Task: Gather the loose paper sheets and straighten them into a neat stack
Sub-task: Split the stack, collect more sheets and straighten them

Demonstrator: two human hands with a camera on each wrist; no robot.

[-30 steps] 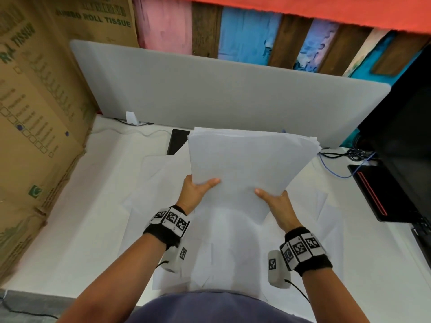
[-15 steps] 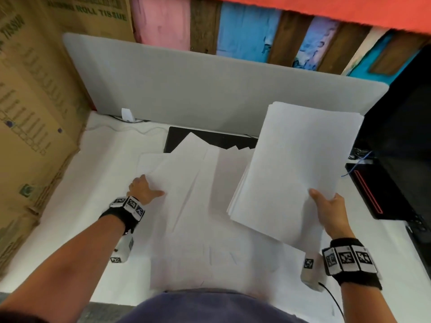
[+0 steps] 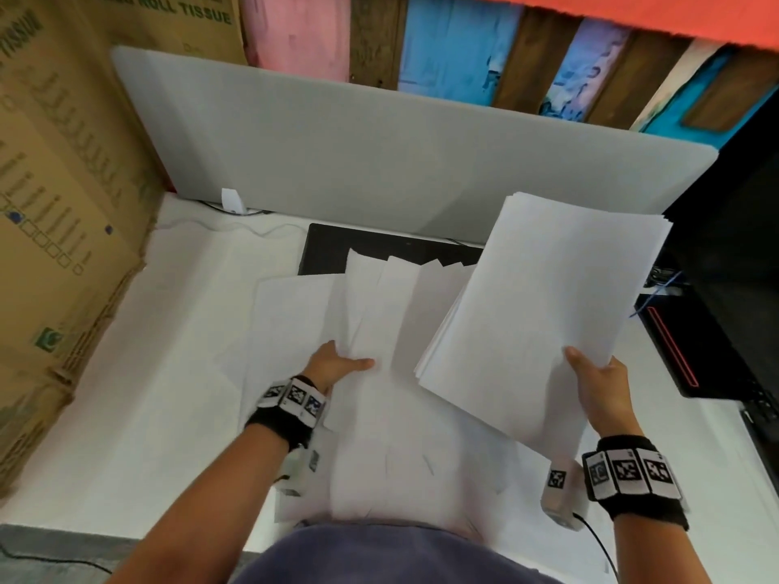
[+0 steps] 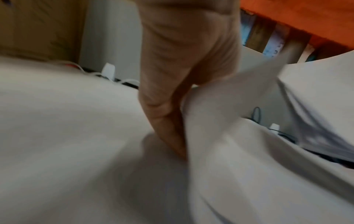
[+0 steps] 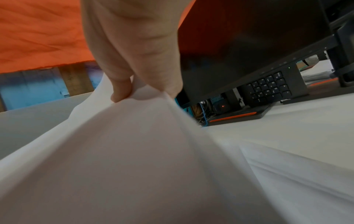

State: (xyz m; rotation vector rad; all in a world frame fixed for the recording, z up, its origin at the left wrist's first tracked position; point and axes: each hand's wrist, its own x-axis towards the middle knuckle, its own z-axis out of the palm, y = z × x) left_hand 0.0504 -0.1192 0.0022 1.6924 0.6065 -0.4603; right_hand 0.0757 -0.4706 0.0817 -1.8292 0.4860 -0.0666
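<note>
At the far left, well clear of my fingers, the cardboard boxes (image 3: 63, 229) wall in the white desk (image 3: 139, 415). Nearer the middle, my left hand (image 3: 337, 366) works on the loose sheets (image 3: 379, 314) fanned across the desk. A second ago this hand shared the gathered stack with the other hand; half a second ago it had let go and dropped flat to the left side of the spread. It now sits further in, thumb laid on top of one sheet with the fingers tucked out of sight beneath it. The left wrist view, though blurred, shows the fingers (image 4: 168, 121) held together and a sheet edge lifting against them, so I judge this a pinch on a loose sheet, not a flat press.

Beyond those fingertips, a black mat (image 3: 333, 246) lies under the far ends of the sheets, in front of the grey divider (image 3: 379, 153).

To the right, my right hand (image 3: 598, 385) alone carries the gathered stack (image 3: 548, 314), held off the desk and tilted, thumb on top and fingers clamped underneath at its near corner. The stack's edges are fanned slightly. Right of that thumb stand the dark monitor (image 3: 733, 246) and a keyboard (image 5: 268, 87).

The split grip means collection has resumed: I judge many sheets remain to gather before squaring.
</note>
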